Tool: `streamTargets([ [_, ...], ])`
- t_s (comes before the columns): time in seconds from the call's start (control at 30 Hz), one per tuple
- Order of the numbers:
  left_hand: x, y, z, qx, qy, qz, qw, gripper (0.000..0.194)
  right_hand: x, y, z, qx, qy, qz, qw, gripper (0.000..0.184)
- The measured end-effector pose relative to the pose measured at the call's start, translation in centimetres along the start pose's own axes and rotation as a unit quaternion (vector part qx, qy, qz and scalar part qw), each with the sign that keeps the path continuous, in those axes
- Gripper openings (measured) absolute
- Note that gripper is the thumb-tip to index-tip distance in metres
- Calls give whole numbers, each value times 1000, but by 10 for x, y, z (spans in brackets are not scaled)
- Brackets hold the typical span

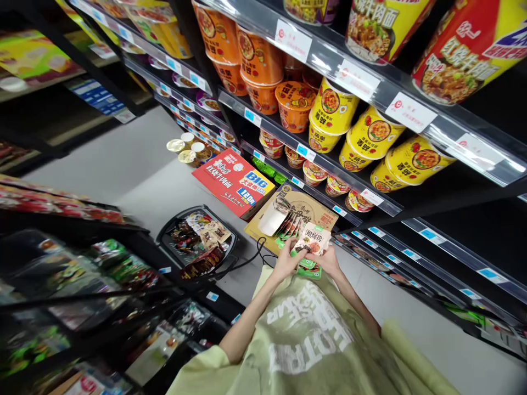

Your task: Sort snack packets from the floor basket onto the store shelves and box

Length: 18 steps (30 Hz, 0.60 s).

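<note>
Close to my body, my left hand point(289, 259) and my right hand point(328, 260) both grip a white and green snack packet point(313, 238). The fingers of each are closed at its lower edge. Below the hands, another green packet point(310, 271) shows in part; whether it is held I cannot tell. Just beyond them a row of similar green and white packets point(291, 224) stands in a pale opened display box point(272, 218). That box rests on a flat brown carton point(325, 211) with dark print.
A red noodle carton point(233, 178) lies left of the brown one. A black basket point(164, 241) of mixed packets stands on the grey floor point(152, 181). Several noodle cups point(187, 147) sit farther off. Shelves with yellow noodle buckets point(374, 131) line the right; racks of packets point(119, 263) line the left.
</note>
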<state>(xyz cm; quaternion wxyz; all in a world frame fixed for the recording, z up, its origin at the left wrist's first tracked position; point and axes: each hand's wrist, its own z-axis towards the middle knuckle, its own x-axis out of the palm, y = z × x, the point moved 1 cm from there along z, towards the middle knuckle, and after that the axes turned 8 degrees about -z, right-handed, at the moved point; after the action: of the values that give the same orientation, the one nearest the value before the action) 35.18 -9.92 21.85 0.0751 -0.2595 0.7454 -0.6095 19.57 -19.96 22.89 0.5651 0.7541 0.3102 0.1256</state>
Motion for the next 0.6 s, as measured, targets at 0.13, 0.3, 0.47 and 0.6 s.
streamTargets([
  [0.13, 1, -5, 2, -22, -17, -53, 998, 44, -2, 10, -10, 8, 52, 61, 997, 65],
  [0.3, -3, 1, -1, -97, 8, -162, 982, 52, -2, 1, -24, 42, 43, 145, 988, 74],
  [0.47, -16, 3, -3, -130, 2, -204, 970, 56, -12, -17, -27, 55, -49, 144, 987, 69],
  [0.6, -31, -7, 0, -110, 5, -224, 968, 62, -26, -25, -23, 65, -128, 98, 985, 63],
])
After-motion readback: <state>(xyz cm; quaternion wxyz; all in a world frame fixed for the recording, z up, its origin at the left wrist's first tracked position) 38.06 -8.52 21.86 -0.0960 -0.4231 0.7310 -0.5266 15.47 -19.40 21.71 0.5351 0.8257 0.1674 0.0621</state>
